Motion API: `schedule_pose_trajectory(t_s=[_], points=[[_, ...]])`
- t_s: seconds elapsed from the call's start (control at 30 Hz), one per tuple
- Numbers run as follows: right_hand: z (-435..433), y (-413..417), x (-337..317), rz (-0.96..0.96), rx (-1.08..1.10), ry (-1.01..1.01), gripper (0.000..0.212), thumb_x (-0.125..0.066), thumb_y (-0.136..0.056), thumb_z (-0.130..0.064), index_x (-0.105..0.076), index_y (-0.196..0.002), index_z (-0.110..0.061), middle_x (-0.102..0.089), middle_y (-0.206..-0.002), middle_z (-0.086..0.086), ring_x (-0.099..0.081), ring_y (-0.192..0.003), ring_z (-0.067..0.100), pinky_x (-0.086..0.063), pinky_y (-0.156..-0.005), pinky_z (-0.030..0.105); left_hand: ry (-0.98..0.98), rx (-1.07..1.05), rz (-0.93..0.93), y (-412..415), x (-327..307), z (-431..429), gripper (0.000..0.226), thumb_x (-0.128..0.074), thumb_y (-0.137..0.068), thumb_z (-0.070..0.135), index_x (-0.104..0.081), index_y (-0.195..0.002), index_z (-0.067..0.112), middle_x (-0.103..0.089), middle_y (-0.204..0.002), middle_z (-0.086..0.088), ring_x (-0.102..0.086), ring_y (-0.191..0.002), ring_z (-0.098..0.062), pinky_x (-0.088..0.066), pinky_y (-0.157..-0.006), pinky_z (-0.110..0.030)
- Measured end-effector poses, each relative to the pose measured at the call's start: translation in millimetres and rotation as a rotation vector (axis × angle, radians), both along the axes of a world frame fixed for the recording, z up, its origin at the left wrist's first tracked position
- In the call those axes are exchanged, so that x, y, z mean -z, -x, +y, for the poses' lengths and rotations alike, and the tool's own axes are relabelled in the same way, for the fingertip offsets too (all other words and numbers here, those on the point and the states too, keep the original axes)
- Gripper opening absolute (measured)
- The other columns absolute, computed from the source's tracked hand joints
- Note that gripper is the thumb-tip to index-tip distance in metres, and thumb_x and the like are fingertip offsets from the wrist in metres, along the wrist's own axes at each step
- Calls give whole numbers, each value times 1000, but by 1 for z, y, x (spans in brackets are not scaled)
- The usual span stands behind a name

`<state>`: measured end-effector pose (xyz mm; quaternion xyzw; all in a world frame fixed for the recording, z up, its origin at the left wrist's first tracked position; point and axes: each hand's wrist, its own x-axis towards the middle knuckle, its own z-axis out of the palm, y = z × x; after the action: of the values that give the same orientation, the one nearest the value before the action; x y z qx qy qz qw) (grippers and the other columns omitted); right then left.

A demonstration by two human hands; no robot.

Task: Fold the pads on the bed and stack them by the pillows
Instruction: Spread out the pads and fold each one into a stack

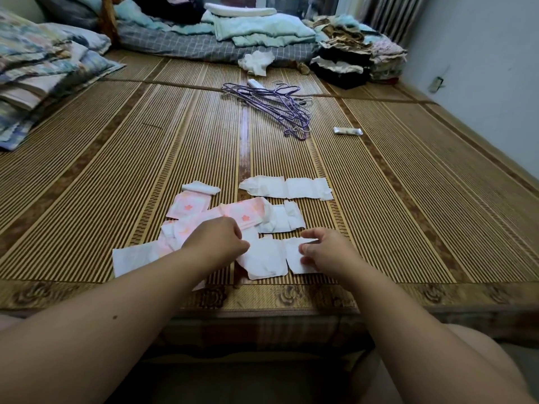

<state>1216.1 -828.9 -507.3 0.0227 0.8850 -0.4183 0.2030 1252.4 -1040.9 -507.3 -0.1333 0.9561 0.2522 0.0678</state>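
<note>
Several white and pink-flowered pads lie unfolded near the front edge of the bamboo bed mat [379, 199]. The nearest white pad [267, 259] is spread flat between my hands. My left hand [217, 237] pinches its left end with curled fingers. My right hand [326, 250] pinches its right end between thumb and fingers. A long white pad [287, 187] lies farther back, a pink flowered pad [189, 206] to the left, another pink one [239, 212] in the middle. A small folded white pad [201, 188] sits behind the pink one. The pillows [49, 68] are piled at the far left.
Purple wire hangers [274, 103] lie in the middle of the mat, a small wrapped packet [347, 131] to their right. Folded bedding [256, 30] and stacked clothes [350, 56] line the far side. A wall [481, 68] borders the right.
</note>
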Motion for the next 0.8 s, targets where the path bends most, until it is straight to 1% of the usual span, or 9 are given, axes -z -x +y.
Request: schedule_pose_trajectory(t_s=[0.1, 0.2, 0.33, 0.4, 0.47, 0.53, 0.63, 0.7, 0.8], points=[[5, 2, 0, 132, 40, -124, 35, -61, -88, -13, -60, -122, -20, -66, -97, -3, -67, -82, 16, -60, -74, 42, 31, -21, -79, 0, 3, -1, 29, -65, -74, 43, -66, -84, 16, -66, -80, -1, -58, -73, -15, -41, -55, -25], [10, 7, -1, 226, 92, -343, 39, -66, -84, -18, -59, -122, -17, -65, -113, 5, -62, -93, 20, -56, -75, 36, -10, -36, -137, 1, 5, 1, 36, -72, -69, 42, -61, -89, 15, -63, -84, -1, -58, -79, -17, -44, -59, -28], [10, 10, 0, 88, 54, -469, 51, -79, -74, -23, -58, -118, -10, -63, -115, 9, -59, -99, 22, -47, -71, 30, -17, -9, -206, 0, 5, 2, 54, -81, -62, 25, -56, -109, 18, -60, -108, -4, -55, -97, -22, -51, -77, -32], [8, 13, -1, 47, 49, -524, 52, -83, -70, -27, -58, -112, -7, -64, -97, 5, -60, -91, 21, -46, -63, 27, -34, -5, -201, -1, 5, 2, 54, -82, -63, 22, -56, -110, 18, -61, -112, -5, -54, -98, -23, -50, -77, -31], [5, 16, -4, 3, 52, -569, 45, -84, -68, -31, -60, -97, -6, -56, -72, 0, -56, -71, 16, -40, -50, 26, -48, 0, -186, -3, 6, 1, 51, -81, -64, 21, -58, -110, 17, -62, -112, -5, -54, -97, -22, -48, -76, -30], [3, 18, -5, -49, 55, -572, 39, -83, -69, -33, -57, -83, -7, -55, -67, 1, -52, -61, 14, -39, -48, 27, -65, 0, -169, -4, 7, 1, 49, -81, -66, 21, -61, -111, 15, -63, -112, -5, -56, -98, -22, -47, -76, -28], [4, 19, -5, -44, 35, -544, 35, -79, -73, -33, -61, -89, -7, -64, -82, 5, -58, -73, 19, -40, -52, 28, -92, 4, -150, -6, 7, 1, 38, -78, -69, 20, -67, -105, 13, -67, -109, -7, -60, -96, -23, -47, -74, -30], [7, 18, -4, 4, 18, -496, 28, -76, -76, -31, -61, -86, -10, -65, -87, 6, -60, -77, 20, -42, -55, 30, -122, -2, -141, -7, 6, 1, 32, -78, -70, 20, -70, -100, 10, -68, -101, -8, -61, -90, -22, -49, -72, -31], [8, 15, -6, 27, 10, -263, 28, -71, -81, -37, -59, -85, -11, -63, -83, 5, -59, -73, 17, -47, -59, 29, -170, -8, -138, -7, 6, 0, 33, -77, -71, 19, -71, -102, 10, -68, -96, -4, -61, -86, -20, -47, -69, -26]])
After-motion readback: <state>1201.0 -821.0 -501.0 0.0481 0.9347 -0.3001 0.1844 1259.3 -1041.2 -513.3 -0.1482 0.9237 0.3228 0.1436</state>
